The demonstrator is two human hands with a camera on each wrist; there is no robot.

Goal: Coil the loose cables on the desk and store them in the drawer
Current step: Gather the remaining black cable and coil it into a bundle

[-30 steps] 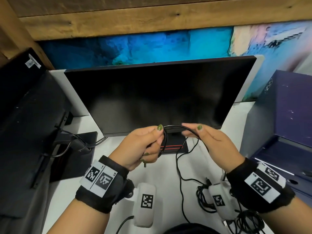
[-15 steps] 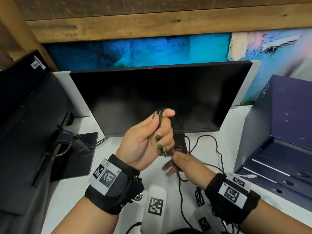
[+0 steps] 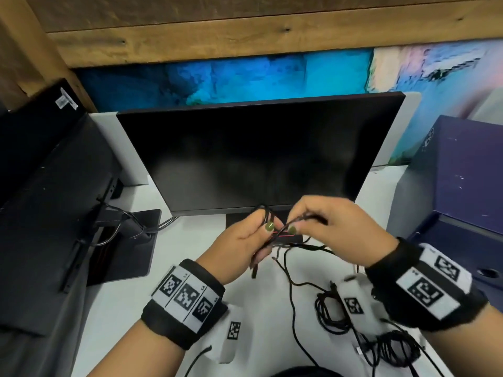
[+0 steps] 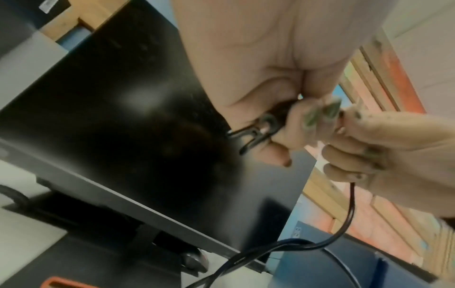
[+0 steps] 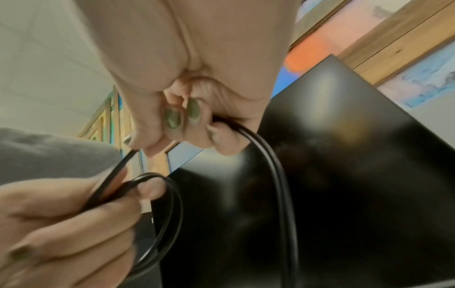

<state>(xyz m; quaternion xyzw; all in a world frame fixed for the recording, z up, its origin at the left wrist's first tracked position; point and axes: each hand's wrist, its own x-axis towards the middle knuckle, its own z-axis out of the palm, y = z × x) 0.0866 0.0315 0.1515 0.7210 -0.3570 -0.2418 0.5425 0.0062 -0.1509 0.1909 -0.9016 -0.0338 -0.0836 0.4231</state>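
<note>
Black cable [image 3: 292,281] loops sit pinched in your left hand [image 3: 242,240]; your right hand [image 3: 334,229] grips the slack: feed even loops.

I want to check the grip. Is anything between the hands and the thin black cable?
Nothing visible. The left hand grips the thin black cable's loops directly, and the right hand pinches its free length.
</note>
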